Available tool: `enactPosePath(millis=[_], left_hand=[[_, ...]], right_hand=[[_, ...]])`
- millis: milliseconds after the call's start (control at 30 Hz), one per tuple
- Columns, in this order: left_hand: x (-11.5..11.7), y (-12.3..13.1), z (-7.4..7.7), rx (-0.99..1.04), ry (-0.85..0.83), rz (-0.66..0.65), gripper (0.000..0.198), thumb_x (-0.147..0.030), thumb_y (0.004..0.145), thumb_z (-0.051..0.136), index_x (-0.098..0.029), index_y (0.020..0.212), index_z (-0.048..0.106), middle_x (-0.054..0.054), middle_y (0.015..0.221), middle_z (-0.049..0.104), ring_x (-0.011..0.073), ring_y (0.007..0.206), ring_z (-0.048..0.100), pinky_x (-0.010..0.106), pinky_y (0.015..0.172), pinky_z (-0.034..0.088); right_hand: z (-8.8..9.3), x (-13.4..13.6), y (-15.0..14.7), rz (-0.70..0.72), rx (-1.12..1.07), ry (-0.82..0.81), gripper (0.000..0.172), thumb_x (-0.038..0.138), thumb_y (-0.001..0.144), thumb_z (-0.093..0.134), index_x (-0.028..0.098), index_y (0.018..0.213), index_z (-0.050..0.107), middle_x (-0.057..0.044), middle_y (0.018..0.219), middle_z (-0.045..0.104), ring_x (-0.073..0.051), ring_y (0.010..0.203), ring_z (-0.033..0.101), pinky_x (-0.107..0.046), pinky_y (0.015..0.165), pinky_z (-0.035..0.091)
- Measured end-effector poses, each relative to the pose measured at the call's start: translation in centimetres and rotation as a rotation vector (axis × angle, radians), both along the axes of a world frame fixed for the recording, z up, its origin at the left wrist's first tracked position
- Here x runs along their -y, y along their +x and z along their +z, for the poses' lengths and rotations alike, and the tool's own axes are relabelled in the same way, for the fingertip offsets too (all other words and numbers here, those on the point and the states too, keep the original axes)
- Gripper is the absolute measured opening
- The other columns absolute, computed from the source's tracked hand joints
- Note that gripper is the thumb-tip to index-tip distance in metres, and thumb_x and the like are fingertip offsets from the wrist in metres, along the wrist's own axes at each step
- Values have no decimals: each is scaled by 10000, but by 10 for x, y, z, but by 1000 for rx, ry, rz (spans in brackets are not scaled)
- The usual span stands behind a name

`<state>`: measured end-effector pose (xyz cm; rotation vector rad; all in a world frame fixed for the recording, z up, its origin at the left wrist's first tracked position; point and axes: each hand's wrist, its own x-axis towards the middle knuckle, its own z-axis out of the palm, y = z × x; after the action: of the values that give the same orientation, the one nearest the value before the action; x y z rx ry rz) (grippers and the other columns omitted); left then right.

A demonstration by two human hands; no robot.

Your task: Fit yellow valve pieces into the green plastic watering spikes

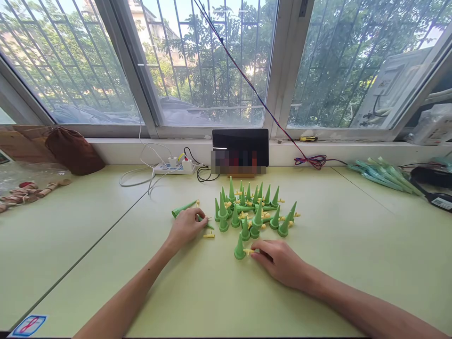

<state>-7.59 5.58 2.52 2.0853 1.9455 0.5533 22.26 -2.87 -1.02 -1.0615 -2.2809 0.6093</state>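
My right hand [280, 261] has its thumb and fingertips closed on a small yellow T-shaped plastic piece [248, 252]. Right beside that piece a green plastic cone [239, 248] stands upright on its round base. My left hand [187, 223] rests low over the table, fingertips pinched together; a slim green cone [210, 226] and a bit of yellow show at them, but which is held I cannot tell. Another green cone [183, 207] lies on its side behind this hand. In front of its fingers lies a loose yellow piece [209, 236].
Several green cones [258, 215] stand and lie in a cluster with yellow pieces among them. Behind are a dark tablet [240, 143], a power strip [175, 167] with cables, and a wire bundle [314, 161]. Plastic packets [384, 175] lie at right, a brown pouch [73, 150] at left.
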Motion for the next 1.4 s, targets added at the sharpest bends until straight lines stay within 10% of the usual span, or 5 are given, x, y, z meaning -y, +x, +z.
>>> enactPosePath(millis=[433, 900, 1067, 1267, 1400], left_hand=[[3, 1, 2, 105, 123, -19, 287, -423, 840, 568, -185, 732, 687, 2, 566, 617, 187, 564, 598, 269, 562, 402], [32, 14, 28, 570, 694, -4, 131, -293, 835, 715, -185, 876, 654, -22, 650, 677, 130, 547, 665, 233, 554, 574], [38, 21, 18, 385, 794, -257, 38, -224, 879, 632, -199, 854, 644, -10, 694, 663, 93, 510, 579, 210, 523, 522], [46, 32, 9, 242, 524, -730, 273, -128, 948, 447, -209, 954, 708, 40, 777, 597, 115, 592, 516, 227, 528, 417], [49, 34, 5, 193, 371, -795, 285, -88, 928, 426, -190, 916, 692, 28, 766, 538, 119, 587, 461, 248, 549, 381]], right_hand=[[2, 1, 0, -6, 0, -12, 172, 220, 1013, 546, 188, 1050, 710, -63, 877, 767, -218, 756, 702, -306, 699, 508], [-4, -2, -1, 7, 12, 39, 200, 240, 1042, 502, 198, 1003, 693, -55, 849, 744, -212, 745, 681, -301, 682, 495], [-4, -2, -1, 12, 10, 49, 221, 252, 1052, 483, 197, 988, 687, -57, 837, 738, -207, 732, 677, -295, 674, 489], [-2, -2, -2, 14, 7, 57, 240, 257, 1057, 465, 196, 960, 676, -59, 825, 728, -206, 721, 665, -297, 667, 481], [-2, -2, -1, 18, 6, 62, 246, 252, 1057, 460, 196, 953, 676, -56, 815, 722, -200, 703, 653, -296, 654, 474]])
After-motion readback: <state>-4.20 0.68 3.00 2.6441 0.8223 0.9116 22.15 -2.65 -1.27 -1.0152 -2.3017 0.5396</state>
